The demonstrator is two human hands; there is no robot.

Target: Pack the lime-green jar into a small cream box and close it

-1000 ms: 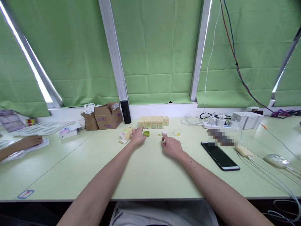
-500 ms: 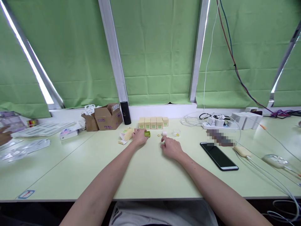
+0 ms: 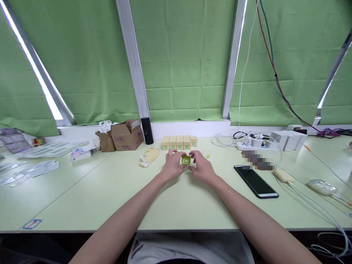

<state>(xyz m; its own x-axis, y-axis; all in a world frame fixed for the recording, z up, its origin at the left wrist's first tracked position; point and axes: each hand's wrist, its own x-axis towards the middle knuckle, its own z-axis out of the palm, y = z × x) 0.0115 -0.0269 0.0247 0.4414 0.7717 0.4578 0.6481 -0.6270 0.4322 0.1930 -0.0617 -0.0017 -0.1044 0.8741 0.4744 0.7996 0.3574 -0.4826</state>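
A small green square tray (image 3: 186,160) is tilted so that its hollow inside faces me. My left hand (image 3: 173,164) grips its left side between thumb and fingers. On the other side, my right hand (image 3: 202,165) curls around the tray's right edge, thumb below and fingers above. Just beyond them stands a row of several small cream boxes (image 3: 179,143) with green labels. An opened cream carton (image 3: 149,157) lies to the left of my left hand. Past my right hand sits a clear plastic container (image 3: 206,154) with something yellow in it.
To the right lie a black-screened phone (image 3: 256,181), a cream-coloured charger-like block (image 3: 283,176) and cables. A white power strip (image 3: 257,146) is behind them. At the back left are a cardboard box (image 3: 127,135) and a black cylinder (image 3: 147,131); clear plastic packaging (image 3: 33,172) lies far left.
My left hand has brought the green tray rightward and tipped it toward me. My right hand has closed in on its right edge. A person's hand at the far left has left the view.
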